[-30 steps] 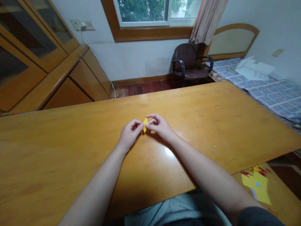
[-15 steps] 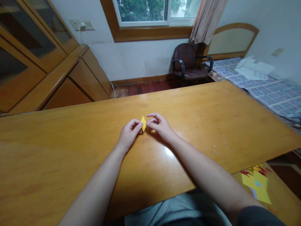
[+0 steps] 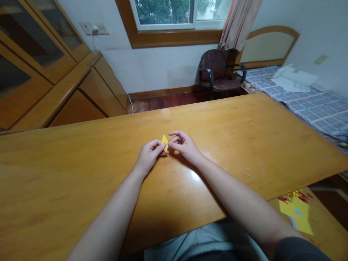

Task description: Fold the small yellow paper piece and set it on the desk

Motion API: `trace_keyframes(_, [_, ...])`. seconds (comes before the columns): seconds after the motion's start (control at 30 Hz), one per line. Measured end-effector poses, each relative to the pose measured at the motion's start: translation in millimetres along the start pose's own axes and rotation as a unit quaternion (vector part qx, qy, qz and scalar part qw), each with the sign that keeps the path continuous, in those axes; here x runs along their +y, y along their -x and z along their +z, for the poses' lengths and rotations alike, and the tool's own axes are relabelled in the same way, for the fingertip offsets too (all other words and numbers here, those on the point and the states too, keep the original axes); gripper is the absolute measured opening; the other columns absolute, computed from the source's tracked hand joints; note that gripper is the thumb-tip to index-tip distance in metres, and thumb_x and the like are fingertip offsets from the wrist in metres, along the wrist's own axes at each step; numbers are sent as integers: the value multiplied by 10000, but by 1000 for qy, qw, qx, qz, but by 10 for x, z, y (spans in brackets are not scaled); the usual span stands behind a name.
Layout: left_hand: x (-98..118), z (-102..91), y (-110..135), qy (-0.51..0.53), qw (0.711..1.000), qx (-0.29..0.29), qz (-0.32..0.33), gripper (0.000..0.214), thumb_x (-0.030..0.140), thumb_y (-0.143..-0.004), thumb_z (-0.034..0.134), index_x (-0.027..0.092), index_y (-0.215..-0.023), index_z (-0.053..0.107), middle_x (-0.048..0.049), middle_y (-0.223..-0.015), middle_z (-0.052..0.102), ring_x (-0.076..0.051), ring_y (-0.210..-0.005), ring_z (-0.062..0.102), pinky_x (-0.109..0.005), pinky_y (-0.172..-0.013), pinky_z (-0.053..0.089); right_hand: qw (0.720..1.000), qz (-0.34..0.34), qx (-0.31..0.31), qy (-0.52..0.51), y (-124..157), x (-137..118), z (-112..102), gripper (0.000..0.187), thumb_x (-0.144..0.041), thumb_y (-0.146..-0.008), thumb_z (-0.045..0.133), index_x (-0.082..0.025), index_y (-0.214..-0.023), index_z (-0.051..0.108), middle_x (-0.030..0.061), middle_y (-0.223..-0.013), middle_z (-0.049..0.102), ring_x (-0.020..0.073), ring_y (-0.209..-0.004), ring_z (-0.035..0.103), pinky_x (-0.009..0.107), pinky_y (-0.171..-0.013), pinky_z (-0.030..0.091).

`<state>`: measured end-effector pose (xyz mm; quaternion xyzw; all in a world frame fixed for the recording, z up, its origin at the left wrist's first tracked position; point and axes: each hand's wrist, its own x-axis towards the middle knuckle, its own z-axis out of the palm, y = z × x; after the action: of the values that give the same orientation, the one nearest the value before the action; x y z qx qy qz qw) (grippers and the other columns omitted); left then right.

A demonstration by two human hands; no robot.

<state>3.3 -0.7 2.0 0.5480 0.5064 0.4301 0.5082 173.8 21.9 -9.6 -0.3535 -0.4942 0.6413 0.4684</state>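
Head view: above a glossy yellow-brown wooden table (image 3: pixel 81 181), between its far and near edges, my left hand (image 3: pixel 149 154) clamps a small, pointed, folded yellow paper piece (image 3: pixel 165 140) under the thumb; my right hand (image 3: pixel 186 145) has fingertips at its side, their grip unclear. Pinching too hard could crush the points; uneven pulling could tear a crease. No writing is legible.
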Motion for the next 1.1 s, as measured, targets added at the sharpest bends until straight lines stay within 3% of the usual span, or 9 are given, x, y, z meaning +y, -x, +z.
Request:
trace_keyframes(0.3, [-60, -1, -29, -20, 1000, -6, 8, 366, 525, -797, 682, 160, -782, 664, -29, -727, 704, -142, -663, 640, -257, -679, 517, 1000, -2, 17, -9, -8, -12, 4, 421, -314, -694, 774, -209, -1054, 582, -49, -707, 652, 116, -629, 613, 257, -637, 465])
trace_keyframes(0.5, [-60, -17, -18, -49, 998, -47, -11, 341, 496, -775, 719, 165, -715, 662, -68, -755, 749, -182, -712, 693, -300, -743, 538, 999, -13, 38, -20, -12, -27, -1, 389, -273, -693, 762, -216, -1039, 594, -56, -698, 645, 104, -631, 583, 252, -652, 444])
trace_keyframes(0.9, [-31, -40, -5, 30, 997, -54, -38, 272, 406, -747, 736, 158, -659, 669, -75, -705, 747, -184, -653, 677, -317, -713, 537, 999, -23, 24, -15, 5, -56, 7, 388, -252, -697, 762, -212, -1041, 587, -56, -687, 632, 106, -622, 569, 256, -644, 431])
trace_keyframes(1.1, [-7, -24, -9, 4, 998, -58, -18, 327, 475, -796, 666, 154, -733, 686, -62, -704, 729, -184, -679, 676, -299, -712, 533, 999, -22, 28, -16, -14, -30, -5, 399, -243, -698, 754, -200, -1054, 580, -60, -686, 631, 93, -606, 570, 243, -645, 431])
